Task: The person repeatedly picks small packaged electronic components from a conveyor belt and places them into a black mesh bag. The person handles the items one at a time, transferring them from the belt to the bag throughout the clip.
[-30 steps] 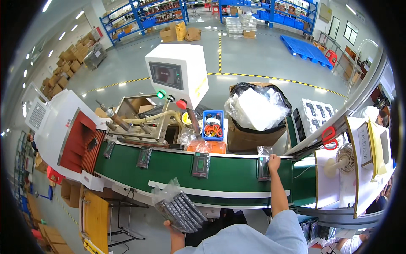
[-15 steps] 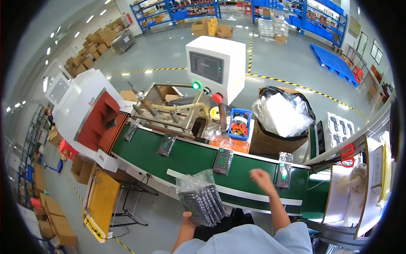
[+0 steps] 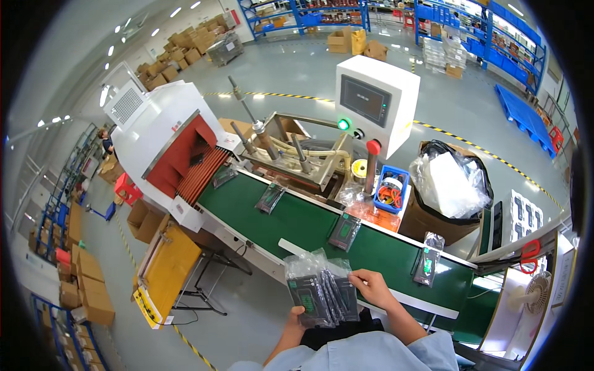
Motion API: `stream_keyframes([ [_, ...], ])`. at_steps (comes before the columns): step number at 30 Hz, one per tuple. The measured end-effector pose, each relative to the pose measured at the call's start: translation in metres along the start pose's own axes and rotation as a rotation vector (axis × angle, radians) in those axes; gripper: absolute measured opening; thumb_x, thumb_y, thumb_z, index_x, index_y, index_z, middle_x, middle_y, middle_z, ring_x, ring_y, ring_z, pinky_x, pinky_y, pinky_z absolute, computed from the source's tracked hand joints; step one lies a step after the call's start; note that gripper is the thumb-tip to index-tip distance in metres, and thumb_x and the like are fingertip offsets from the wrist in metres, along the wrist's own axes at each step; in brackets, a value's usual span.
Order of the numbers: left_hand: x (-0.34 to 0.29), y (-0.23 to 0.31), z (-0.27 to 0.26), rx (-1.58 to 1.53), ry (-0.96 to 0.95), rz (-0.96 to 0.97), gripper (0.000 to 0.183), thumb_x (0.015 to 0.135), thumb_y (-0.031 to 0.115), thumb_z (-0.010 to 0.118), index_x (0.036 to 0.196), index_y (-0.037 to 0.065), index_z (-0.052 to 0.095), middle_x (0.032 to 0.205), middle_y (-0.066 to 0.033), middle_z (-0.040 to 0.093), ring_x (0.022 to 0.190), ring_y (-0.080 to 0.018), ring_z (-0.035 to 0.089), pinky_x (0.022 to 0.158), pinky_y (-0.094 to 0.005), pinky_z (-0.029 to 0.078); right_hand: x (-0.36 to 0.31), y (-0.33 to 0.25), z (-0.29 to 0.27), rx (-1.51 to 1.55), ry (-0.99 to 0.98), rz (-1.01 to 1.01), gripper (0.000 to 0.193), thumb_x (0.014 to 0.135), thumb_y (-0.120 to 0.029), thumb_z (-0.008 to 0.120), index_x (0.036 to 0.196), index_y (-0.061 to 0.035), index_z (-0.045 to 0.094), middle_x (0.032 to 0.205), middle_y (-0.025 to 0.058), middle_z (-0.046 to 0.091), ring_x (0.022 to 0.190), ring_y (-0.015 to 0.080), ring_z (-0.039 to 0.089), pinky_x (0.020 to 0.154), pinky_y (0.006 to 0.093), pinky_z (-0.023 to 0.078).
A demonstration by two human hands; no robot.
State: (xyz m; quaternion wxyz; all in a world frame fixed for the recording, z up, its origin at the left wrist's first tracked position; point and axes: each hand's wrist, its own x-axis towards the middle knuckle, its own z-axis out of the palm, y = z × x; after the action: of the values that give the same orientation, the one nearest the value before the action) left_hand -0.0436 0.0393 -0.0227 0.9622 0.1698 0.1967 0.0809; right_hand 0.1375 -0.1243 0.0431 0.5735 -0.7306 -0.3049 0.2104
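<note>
My left hand [image 3: 296, 318] grips the bottom of a fanned stack of dark flat packs in clear bags [image 3: 322, 290], held just in front of the green conveyor belt [image 3: 303, 219]. My right hand [image 3: 369, 287] pinches the right edge of that stack at its top. On the belt lie three bagged packs in a row: one [image 3: 428, 267] at the right, one [image 3: 344, 230] in the middle, one [image 3: 270, 198] farther left. A further pack [image 3: 224, 177] lies at the mouth of the white and red tunnel machine [image 3: 167, 142].
A white control cabinet [image 3: 375, 102] with a screen and a red button stands behind the belt. A blue bin [image 3: 390, 188] and a box lined with a black bag [image 3: 450, 185] sit at the right. A yellow panel [image 3: 164, 269] leans under the belt. Cardboard boxes [image 3: 86, 284] line the left floor.
My right hand left the belt at the right and came back to the stack in my left hand. The view swung left, and the packs rode leftward along the belt.
</note>
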Motion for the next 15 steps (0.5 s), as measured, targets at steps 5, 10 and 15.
stream_keyframes([
  [5,0.012,0.012,0.000,-0.027,-0.008,0.133,0.055,0.062,0.019,0.060,0.114,0.002,0.051,0.107,-0.0147,0.058,0.096,-0.0299,0.058,0.084,-0.0445,0.048,-0.015,0.008,-0.010,-0.016,-0.186,0.053,0.018,0.085,-0.014,0.058,0.092,0.0024,0.062,0.078,0.0104,0.063,0.070,0.0154,0.057,0.064,0.0268,0.045],
  [10,0.031,0.023,-0.002,-0.075,-0.044,0.263,0.058,0.064,0.030,0.060,0.116,0.004,0.050,0.108,-0.0124,0.058,0.093,-0.0290,0.058,0.083,-0.0455,0.047,-0.040,0.030,-0.044,0.189,-0.141,0.223,0.018,0.087,-0.015,0.056,0.093,0.0018,0.062,0.080,0.0044,0.062,0.075,0.0103,0.055,0.068,0.0244,0.045],
  [15,0.020,0.030,0.035,-0.076,-0.070,0.270,0.063,0.065,0.036,0.062,0.119,0.006,0.048,0.112,-0.0116,0.056,0.096,-0.0302,0.057,0.084,-0.0467,0.046,-0.075,0.061,-0.151,0.131,0.428,0.293,0.025,0.089,-0.024,0.053,0.083,-0.0005,0.061,0.073,-0.0039,0.055,0.070,0.0054,0.048,0.065,0.0213,0.039],
])
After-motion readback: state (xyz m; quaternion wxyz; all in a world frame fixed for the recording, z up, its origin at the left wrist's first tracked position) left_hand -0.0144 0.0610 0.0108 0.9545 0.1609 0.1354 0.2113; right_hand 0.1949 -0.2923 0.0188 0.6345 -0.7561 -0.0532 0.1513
